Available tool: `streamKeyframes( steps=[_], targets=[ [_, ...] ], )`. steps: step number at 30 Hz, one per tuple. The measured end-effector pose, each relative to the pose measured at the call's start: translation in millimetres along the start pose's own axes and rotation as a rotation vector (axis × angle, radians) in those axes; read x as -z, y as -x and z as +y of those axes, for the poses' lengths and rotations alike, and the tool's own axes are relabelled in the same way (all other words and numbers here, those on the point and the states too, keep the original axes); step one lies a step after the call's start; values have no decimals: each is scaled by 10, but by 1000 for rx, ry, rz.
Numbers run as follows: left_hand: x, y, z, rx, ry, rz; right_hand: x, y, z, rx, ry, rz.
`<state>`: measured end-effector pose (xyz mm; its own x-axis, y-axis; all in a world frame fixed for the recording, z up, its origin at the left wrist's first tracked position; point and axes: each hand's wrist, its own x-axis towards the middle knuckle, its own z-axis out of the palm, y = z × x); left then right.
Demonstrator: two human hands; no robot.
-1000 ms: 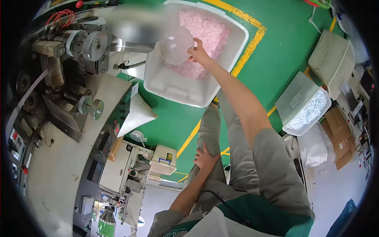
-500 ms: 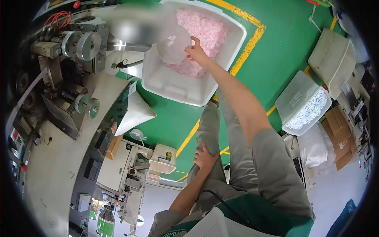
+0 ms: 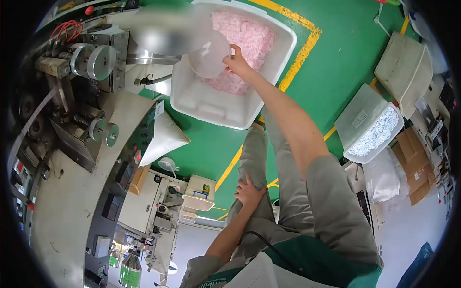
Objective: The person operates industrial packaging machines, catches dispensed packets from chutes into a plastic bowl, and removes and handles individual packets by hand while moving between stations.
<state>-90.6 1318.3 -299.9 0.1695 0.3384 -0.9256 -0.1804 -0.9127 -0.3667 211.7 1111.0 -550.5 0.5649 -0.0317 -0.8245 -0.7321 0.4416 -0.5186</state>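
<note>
My right hand (image 3: 235,63) grips the rim of a round, translucent plastic tub (image 3: 210,56). The tub is over a big white bin (image 3: 206,111), which holds a heap of small pink-and-white pieces (image 3: 247,36) too fine to identify. Against the tub's left side in the picture, a blurred rounded metal shape hides part of its edge. My left hand (image 3: 248,193) rests on my left leg with the fingers spread and nothing in it.
A machine with round metal wheels (image 3: 102,62) and a curved panel stands at left. On the right are a bin of pale blue pieces (image 3: 374,134), a cardboard box (image 3: 413,168) and a closed beige bin (image 3: 401,72). Yellow lines (image 3: 302,53) mark the green floor.
The tub and my right hand are very slightly further left in the picture, along with the bin and the view. My left hand stays on my leg.
</note>
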Motion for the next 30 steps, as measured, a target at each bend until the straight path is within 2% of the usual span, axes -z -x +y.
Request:
streamKeyframes(
  steps=[23,30],
  targets=[
    [-33,10,9,-9,2,40,-10,18,-38,75,-33,13],
    [80,48,19,1,26,12,133,312,34,64,2,16]
  ],
)
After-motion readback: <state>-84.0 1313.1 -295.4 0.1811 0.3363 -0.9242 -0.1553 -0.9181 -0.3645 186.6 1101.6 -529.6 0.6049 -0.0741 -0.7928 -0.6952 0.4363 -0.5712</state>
